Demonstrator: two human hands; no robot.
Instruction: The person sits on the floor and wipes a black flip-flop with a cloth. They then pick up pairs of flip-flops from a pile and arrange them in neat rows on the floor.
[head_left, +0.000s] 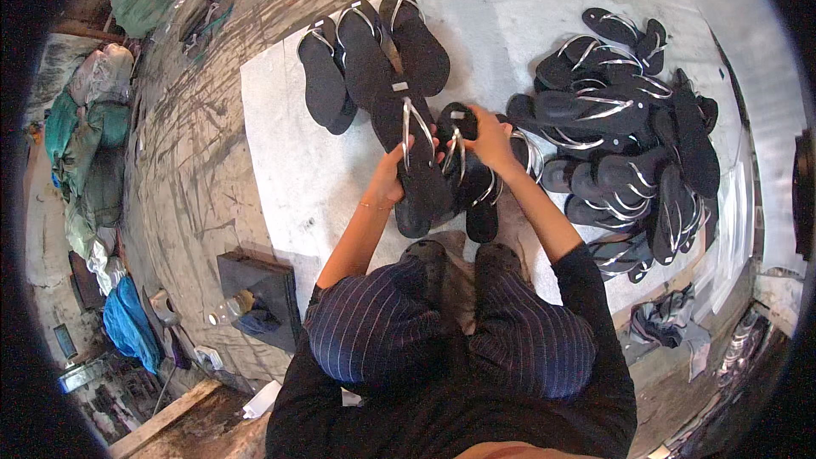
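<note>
A person's two bare hands meet over a pale sheet, each curled closed around a black flip-flop with silver straps. The left hand point(391, 177) grips the left-hand flip-flop point(418, 178) by its side edge; some of its fingers are hidden by the sole. This sandal's long axis runs away from the person, tilted slightly left, toe at the far end and heel nearest the knees. The right hand point(491, 143) holds the right-hand flip-flop point(457, 153) near its toe, which also points away, its length roughly alongside the first. Both are just in front of the person's knees, and more black soles show beneath them.

Beyond, on the far left of the white sheet point(280, 153), a group of flip-flops point(418, 51) lies with toes pointing away, some overlapping. To the right, a large heap of flip-flops point(620, 119) lies jumbled, pointing many ways.

Nearer the viewer are striped trousers point(374, 331) and dark sleeves point(595, 306). Left of them, a dark square block point(280, 289) sits on the scuffed brown floor point(187, 178). A blue plastic bag point(129, 323) lies farther left; crumpled grey cloth point(667, 323) lies at lower right.
</note>
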